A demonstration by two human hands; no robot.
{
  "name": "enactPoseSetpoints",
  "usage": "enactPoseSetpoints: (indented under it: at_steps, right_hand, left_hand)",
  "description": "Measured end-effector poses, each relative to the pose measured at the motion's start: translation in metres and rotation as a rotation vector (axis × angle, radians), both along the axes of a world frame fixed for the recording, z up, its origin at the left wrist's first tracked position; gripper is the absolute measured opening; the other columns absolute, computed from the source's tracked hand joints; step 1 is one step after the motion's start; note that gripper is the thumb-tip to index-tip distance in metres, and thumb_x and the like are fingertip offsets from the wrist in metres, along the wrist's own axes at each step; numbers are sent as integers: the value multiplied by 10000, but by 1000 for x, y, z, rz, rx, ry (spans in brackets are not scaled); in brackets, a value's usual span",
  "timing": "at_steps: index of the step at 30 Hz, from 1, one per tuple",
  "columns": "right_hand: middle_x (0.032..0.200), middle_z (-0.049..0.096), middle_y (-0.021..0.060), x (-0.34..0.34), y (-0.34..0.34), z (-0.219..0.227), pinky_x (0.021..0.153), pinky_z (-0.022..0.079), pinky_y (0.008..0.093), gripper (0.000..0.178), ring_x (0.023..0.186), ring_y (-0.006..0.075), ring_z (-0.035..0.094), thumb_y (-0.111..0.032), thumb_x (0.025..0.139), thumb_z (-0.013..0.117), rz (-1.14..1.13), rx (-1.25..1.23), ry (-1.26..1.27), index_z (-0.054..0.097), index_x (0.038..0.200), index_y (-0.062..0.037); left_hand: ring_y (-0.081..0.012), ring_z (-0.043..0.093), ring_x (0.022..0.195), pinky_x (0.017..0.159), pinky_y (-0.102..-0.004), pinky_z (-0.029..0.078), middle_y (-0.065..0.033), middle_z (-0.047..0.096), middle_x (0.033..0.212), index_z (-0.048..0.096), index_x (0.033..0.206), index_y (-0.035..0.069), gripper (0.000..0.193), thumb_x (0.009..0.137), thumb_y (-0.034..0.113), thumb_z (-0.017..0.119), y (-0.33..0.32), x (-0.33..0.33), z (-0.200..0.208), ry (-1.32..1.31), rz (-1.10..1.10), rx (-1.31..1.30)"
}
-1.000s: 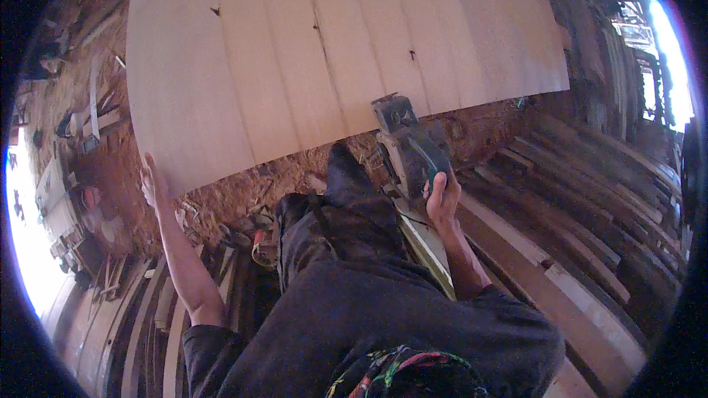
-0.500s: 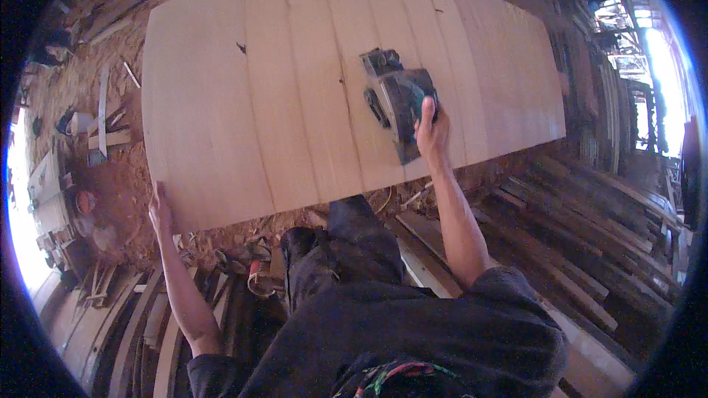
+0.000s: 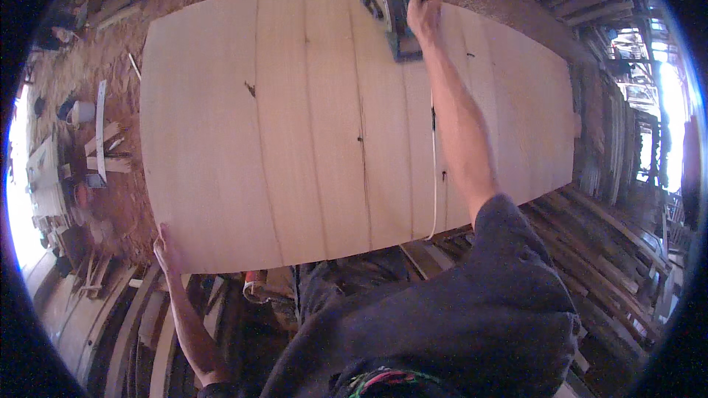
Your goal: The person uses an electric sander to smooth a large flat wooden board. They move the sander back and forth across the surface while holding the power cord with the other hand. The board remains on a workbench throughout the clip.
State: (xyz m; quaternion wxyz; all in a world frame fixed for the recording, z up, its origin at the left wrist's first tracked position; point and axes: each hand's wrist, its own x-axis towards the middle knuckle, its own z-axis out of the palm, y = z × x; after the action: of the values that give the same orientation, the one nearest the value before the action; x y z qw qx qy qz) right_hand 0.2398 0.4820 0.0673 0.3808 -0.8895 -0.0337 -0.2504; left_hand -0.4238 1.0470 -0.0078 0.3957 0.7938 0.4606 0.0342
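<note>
A broad pale wooden panel (image 3: 199, 133), made of several joined boards with dark seams and small knots, lies in front of me. My right hand (image 3: 423, 16) is closed around the rear handle of a teal and black power sander (image 3: 394, 7), apparently a belt sander. It rests at the panel's far edge, its front reaching past that edge, and is slightly blurred. At the near left corner, my left hand (image 3: 165, 248) grips the panel's edge, its fingers partly hidden. A thin cord (image 3: 434, 169), pale with a dark stretch, runs over the panel beside my right forearm.
Stacked planks (image 3: 605, 250) fill the right side, and more boards (image 3: 140, 332) lie at the lower left. Reddish dirt ground (image 3: 122, 214) surrounds the panel. A white bucket (image 3: 82, 112) and wood scraps (image 3: 109, 140) sit at left. A red container (image 3: 254, 286) is below the near edge.
My right hand has pushed the sander away from me, from the panel's middle to its far edge. The cord now lies across the panel. My left hand stays at the corner.
</note>
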Motion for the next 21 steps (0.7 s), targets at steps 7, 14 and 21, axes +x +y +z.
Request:
enactPoseSetpoints:
  at_steps: [7, 14, 21]
  right_hand:
    - [1397, 614, 345, 57, -11, -26, 1111, 462, 514, 698, 1353, 467, 574, -545, 1129, 377, 31, -143, 39, 556, 1433, 57]
    - [1002, 599, 182, -110, -35, -26, 770, 479, 413, 655, 922, 295, 590, -602, 1092, 469, 123, 118, 69, 573, 1302, 10]
    - [820, 579, -6, -430, -97, 0, 499, 436, 264, 539, 631, 87, 531, -575, 1100, 507, 17, 264, 355, 569, 1251, -61]
  left_hand:
    - [-127, 398, 659, 593, -378, 336, 13, 439, 663, 580, 770, 42, 700, 1068, 671, 502, -2, 10, 14, 76, -28, -45]
    - [-193, 505, 722, 666, -430, 420, -59, 570, 721, 685, 904, -22, 812, 1015, 760, 497, 9, 6, 0, 151, -61, -13]
    - [-319, 667, 1019, 946, -488, 501, -216, 753, 1053, 725, 1256, -68, 997, 965, 850, 470, 5, 15, -8, 19, -49, 32]
